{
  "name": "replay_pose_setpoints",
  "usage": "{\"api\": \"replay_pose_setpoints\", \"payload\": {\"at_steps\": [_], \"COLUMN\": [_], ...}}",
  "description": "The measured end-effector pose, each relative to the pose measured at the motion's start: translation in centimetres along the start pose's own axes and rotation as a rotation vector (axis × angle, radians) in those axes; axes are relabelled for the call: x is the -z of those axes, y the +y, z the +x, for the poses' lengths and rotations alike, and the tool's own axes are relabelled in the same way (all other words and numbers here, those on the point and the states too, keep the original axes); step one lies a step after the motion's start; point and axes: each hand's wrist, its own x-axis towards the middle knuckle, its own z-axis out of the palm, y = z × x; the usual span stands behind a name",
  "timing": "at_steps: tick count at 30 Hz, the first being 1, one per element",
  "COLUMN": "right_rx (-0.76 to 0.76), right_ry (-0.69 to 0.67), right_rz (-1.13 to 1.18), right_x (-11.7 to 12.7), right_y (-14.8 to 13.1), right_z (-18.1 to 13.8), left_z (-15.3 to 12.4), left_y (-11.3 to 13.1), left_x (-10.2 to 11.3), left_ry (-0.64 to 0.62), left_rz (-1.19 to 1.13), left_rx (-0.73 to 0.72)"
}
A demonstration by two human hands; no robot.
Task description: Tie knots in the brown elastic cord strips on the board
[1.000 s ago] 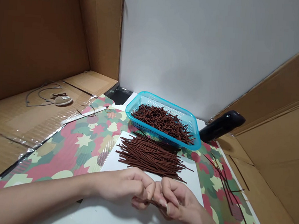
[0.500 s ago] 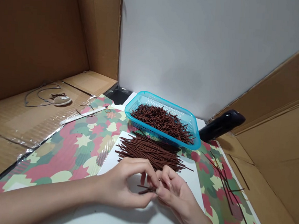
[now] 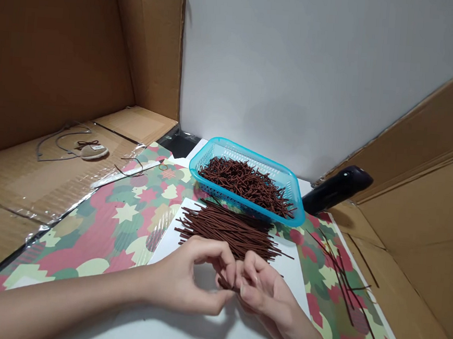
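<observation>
My left hand [image 3: 186,276] and my right hand [image 3: 267,293] meet in front of me on a white surface, fingertips pinched together. A short dark brown stick [image 3: 224,283] shows between them, mostly hidden by my fingers. Just beyond my hands lies a loose pile of long thin brown sticks [image 3: 225,232] on a white sheet [image 3: 169,251]. My left fingertips are close to its near ends without clearly touching. Further back, a turquoise plastic mesh basket [image 3: 250,163] holds a heap of shorter brown pieces [image 3: 246,185].
Camouflage-patterned paper [image 3: 104,228] lies under the sheet, with several stray sticks [image 3: 342,288] on its right side. A black handled object [image 3: 337,190] sits right of the basket. Cardboard walls surround the area. A small pouch with cord [image 3: 93,152] lies at left.
Both hands have drawn closer together, and my fingers now cover most of the short brown sticks that showed between them half a second ago.
</observation>
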Motion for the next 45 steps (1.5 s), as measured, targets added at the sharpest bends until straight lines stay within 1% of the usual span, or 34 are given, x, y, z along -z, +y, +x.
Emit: {"api": "replay_pose_setpoints", "payload": {"at_steps": [3, 6, 9, 11, 14, 18, 19, 21, 23, 25, 28, 30, 34, 37, 41, 43, 45], "right_rx": [0.127, 0.331, 0.496, 0.559, 0.626, 0.753, 0.785, 0.82, 0.819, 0.799, 0.764, 0.73, 0.578, 0.45, 0.346, 0.321, 0.31], "right_ry": [0.12, 0.303, 0.416, 0.465, 0.506, 0.481, 0.473, 0.461, 0.452, 0.436, 0.39, 0.354, 0.342, 0.338, 0.234, 0.189, 0.172], "right_rz": [-0.034, -0.168, -0.34, -0.392, -0.418, -0.558, -0.603, -0.673, -0.708, -0.734, -0.781, -0.794, -0.697, -0.621, -0.677, -0.71, -0.722], "right_x": [0.2, 0.4, 0.4, 0.1, -0.3, -0.2, -0.1, 0.0, 0.2, 0.3, 0.5, 0.5, 0.4, 0.3, 0.4, 0.3, 0.3], "right_y": [-0.2, -0.1, 0.2, 0.4, 0.6, 0.8, 0.8, 0.8, 0.9, 1.1, 1.4, 1.6, 1.5, 1.1, 0.8, 0.8, 0.8], "right_z": [0.1, 0.0, -0.2, -0.3, -0.4, -0.5, -0.6, -0.6, -0.6, -0.7, -0.7, -0.6, -0.6, -0.6, -0.5, -0.5, -0.6], "left_z": [0.2, 0.6, 0.8, 0.7, 0.7, 0.6, 0.6, 0.5, 0.5, 0.5, 0.6, 0.7, 0.8, 0.8, 0.8, 0.8, 0.9], "left_y": [0.0, -0.4, -0.9, -1.1, -1.2, -0.9, -0.8, -0.6, -0.6, -0.7, -0.9, -1.0, -1.1, -1.3, -1.6, -1.7, -1.8], "left_x": [0.1, 0.3, 0.4, 0.3, 0.3, 0.3, 0.4, 0.3, 0.2, 0.2, 0.2, 0.2, 0.1, 0.1, 0.2, 0.2, 0.2], "left_ry": [0.078, 0.144, 0.138, 0.136, 0.15, 0.236, 0.242, 0.219, 0.192, 0.195, 0.214, 0.197, 0.128, 0.114, 0.094, 0.074, 0.063], "left_rz": [-0.054, -0.148, -0.294, -0.334, -0.273, -0.11, -0.087, -0.088, -0.118, -0.154, -0.224, -0.29, -0.445, -0.493, -0.543, -0.562, -0.575], "left_rx": [0.083, 0.199, 0.274, 0.296, 0.291, 0.144, 0.129, 0.161, 0.23, 0.279, 0.322, 0.34, 0.338, 0.335, 0.397, 0.414, 0.419]}}
